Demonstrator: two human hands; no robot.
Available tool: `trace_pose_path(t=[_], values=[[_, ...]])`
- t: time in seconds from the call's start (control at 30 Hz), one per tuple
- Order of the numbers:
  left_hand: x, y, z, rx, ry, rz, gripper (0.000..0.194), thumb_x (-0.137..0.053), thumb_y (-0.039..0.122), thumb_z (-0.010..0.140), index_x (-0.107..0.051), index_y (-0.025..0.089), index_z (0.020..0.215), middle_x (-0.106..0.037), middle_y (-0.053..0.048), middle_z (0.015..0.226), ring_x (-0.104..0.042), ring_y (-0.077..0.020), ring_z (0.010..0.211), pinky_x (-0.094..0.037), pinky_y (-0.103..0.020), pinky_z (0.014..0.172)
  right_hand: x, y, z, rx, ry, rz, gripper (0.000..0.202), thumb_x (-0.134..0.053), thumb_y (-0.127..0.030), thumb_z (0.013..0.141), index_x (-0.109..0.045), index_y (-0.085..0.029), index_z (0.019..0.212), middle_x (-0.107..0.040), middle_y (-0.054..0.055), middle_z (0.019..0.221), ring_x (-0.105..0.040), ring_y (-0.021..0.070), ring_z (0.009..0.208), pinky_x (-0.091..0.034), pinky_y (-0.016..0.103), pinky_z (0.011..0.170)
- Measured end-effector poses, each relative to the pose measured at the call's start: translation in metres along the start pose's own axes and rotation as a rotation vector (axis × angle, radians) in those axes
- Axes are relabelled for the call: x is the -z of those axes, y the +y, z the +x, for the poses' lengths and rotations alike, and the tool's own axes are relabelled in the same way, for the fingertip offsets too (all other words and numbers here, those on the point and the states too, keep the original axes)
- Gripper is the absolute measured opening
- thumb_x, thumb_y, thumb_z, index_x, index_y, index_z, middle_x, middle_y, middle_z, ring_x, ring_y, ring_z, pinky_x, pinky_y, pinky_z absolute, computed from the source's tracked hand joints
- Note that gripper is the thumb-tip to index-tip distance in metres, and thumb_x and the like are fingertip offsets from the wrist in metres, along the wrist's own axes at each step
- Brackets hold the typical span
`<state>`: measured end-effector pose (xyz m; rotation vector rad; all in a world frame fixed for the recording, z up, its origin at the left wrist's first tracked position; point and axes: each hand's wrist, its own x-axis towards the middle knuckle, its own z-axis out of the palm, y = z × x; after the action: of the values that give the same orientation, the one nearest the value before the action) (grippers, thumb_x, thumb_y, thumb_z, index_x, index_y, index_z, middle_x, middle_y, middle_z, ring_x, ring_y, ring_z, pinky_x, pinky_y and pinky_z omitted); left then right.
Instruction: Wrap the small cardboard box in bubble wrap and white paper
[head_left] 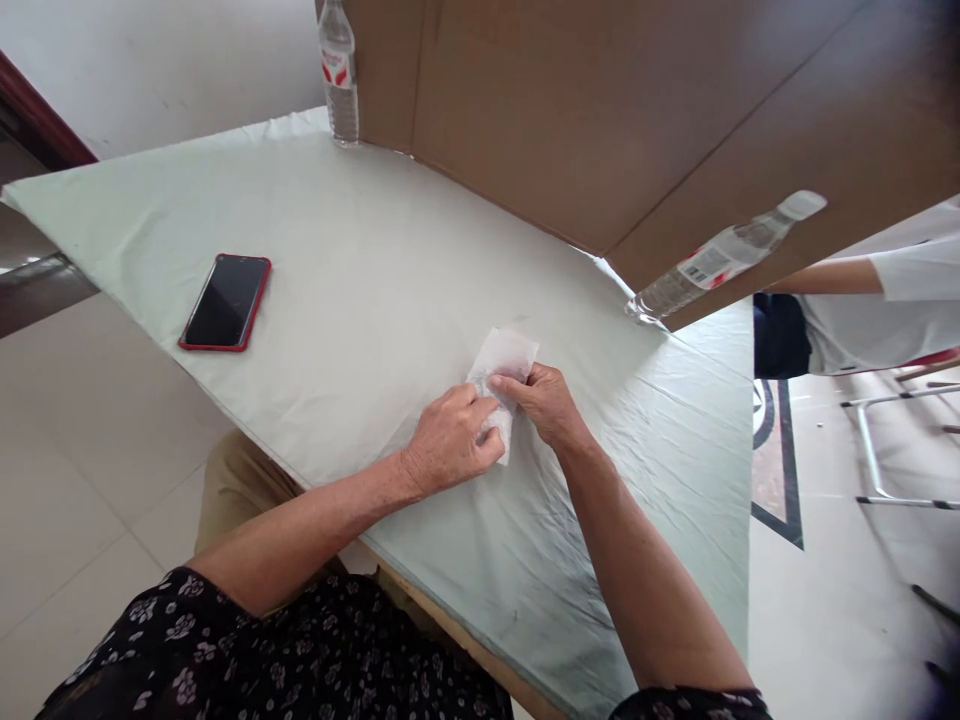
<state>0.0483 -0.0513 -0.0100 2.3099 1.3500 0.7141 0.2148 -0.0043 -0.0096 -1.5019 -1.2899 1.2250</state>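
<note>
Between my hands is a small piece of thin white tissue (pixel 507 352), creased in the middle, just above the pale green tablecloth (pixel 405 260). My left hand (pixel 454 440) has its fingers curled closed on the tissue's near left part. On the far right part, my right hand (pixel 546 398) pinches it, the thumb lying on top and the fingers hidden underneath. Part of the tissue's lower end shows between the two hands. Whether anything lies inside the folds I cannot tell.
A phone (pixel 227 302) in a red case lies to the left. A tall cardboard panel (pixel 525 110) stands along the far side, with a water bottle (pixel 341 80) at its left end and another bottle (pixel 724 258) at its right. Beyond it, a person's arm (pixel 832 278) shows.
</note>
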Motion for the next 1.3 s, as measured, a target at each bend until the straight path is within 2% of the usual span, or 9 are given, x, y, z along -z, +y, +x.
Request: trace_pose_path(t=[0.2, 0.4, 0.53, 0.7, 0.83, 0.97, 1.1, 1.2, 1.3], values=[[0.000, -0.001, 0.001, 0.082, -0.003, -0.129, 0.022, -0.057, 0.021, 0.080, -0.061, 0.019, 0.102, -0.060, -0.006, 0.092, -0.061, -0.0217, 0.091, -0.051, -0.034, 0.085, -0.005, -0.002, -0.018, 0.102, -0.042, 0.122, 0.024, -0.078, -0.041, 0.071, -0.076, -0.020, 0.081, -0.073, 0.001, 0.080, -0.064, 0.0189, 0.078, -0.051, 0.032, 0.075], [-0.002, -0.005, 0.001, 0.211, 0.138, -0.228, 0.044, -0.067, 0.026, 0.073, -0.050, 0.018, 0.113, -0.060, -0.009, 0.111, -0.058, -0.0259, 0.106, -0.048, -0.042, 0.095, -0.005, -0.003, -0.043, 0.152, -0.021, 0.059, 0.028, -0.076, -0.046, 0.076, -0.079, -0.022, 0.088, -0.076, 0.003, 0.090, -0.068, 0.0238, 0.088, -0.053, 0.038, 0.083], [-0.002, -0.009, 0.003, 0.158, 0.139, -0.254, 0.058, -0.067, 0.025, 0.073, -0.046, 0.017, 0.126, -0.056, -0.014, 0.123, -0.053, -0.0291, 0.118, -0.045, -0.045, 0.101, -0.006, 0.004, -0.057, 0.258, -0.050, -0.034, 0.033, -0.072, -0.055, 0.079, -0.079, -0.026, 0.093, -0.076, 0.005, 0.106, -0.068, 0.0283, 0.106, -0.052, 0.044, 0.095], [0.004, -0.012, 0.003, 0.075, 0.048, -0.348, 0.035, -0.063, 0.016, 0.074, -0.054, 0.020, 0.107, -0.059, -0.008, 0.117, -0.056, -0.0240, 0.112, -0.047, -0.039, 0.098, -0.004, 0.016, -0.069, 0.481, -0.080, -0.270, 0.032, -0.059, -0.052, 0.091, -0.075, -0.032, 0.111, -0.069, 0.005, 0.128, -0.055, 0.0274, 0.132, -0.039, 0.048, 0.114], [0.010, -0.011, 0.002, 0.177, -0.014, -0.373, 0.036, -0.057, 0.008, 0.069, -0.053, 0.019, 0.103, -0.061, -0.006, 0.107, -0.060, -0.0202, 0.097, -0.051, -0.035, 0.086, 0.000, 0.027, -0.075, 0.662, -0.122, -0.572, 0.050, -0.059, -0.048, 0.091, -0.059, -0.028, 0.137, -0.058, 0.009, 0.145, -0.047, 0.0308, 0.140, -0.036, 0.050, 0.113], [0.016, -0.016, 0.003, 0.168, -0.069, -0.396, 0.031, -0.057, 0.012, 0.071, -0.055, 0.019, 0.102, -0.064, -0.005, 0.103, -0.061, -0.0196, 0.091, -0.052, -0.035, 0.085, -0.003, 0.039, -0.074, 0.773, -0.020, -0.769, 0.052, -0.059, -0.035, 0.090, -0.055, -0.025, 0.141, -0.058, 0.012, 0.144, -0.049, 0.0311, 0.138, -0.040, 0.049, 0.108], [0.031, -0.028, 0.003, 0.073, -0.204, -0.551, 0.039, -0.057, 0.021, 0.072, -0.058, 0.019, 0.111, -0.065, -0.008, 0.114, -0.062, -0.0213, 0.098, -0.052, -0.036, 0.087, -0.005, 0.038, -0.070, 0.709, -0.012, -0.652, 0.045, -0.053, -0.024, 0.089, -0.060, -0.026, 0.134, -0.060, 0.010, 0.142, -0.053, 0.0281, 0.134, -0.040, 0.047, 0.108], [0.039, -0.034, 0.002, 0.020, -0.279, -0.621, 0.054, -0.058, 0.022, 0.071, -0.056, 0.019, 0.125, -0.059, -0.010, 0.131, -0.058, -0.0242, 0.115, -0.050, -0.037, 0.095, -0.007, 0.027, -0.070, 0.514, -0.036, -0.390, 0.040, -0.058, -0.036, 0.089, -0.064, -0.027, 0.128, -0.064, 0.007, 0.136, -0.059, 0.0274, 0.125, -0.044, 0.044, 0.105], [0.040, -0.035, 0.002, 0.014, -0.354, -0.675, 0.059, -0.062, 0.026, 0.072, -0.055, 0.019, 0.130, -0.062, -0.009, 0.127, -0.060, -0.0239, 0.110, -0.050, -0.035, 0.092, -0.011, 0.015, -0.072, 0.266, -0.082, -0.158, 0.037, -0.058, -0.048, 0.090, -0.068, -0.024, 0.117, -0.073, 0.005, 0.109, -0.067, 0.0246, 0.099, -0.052, 0.037, 0.087]])
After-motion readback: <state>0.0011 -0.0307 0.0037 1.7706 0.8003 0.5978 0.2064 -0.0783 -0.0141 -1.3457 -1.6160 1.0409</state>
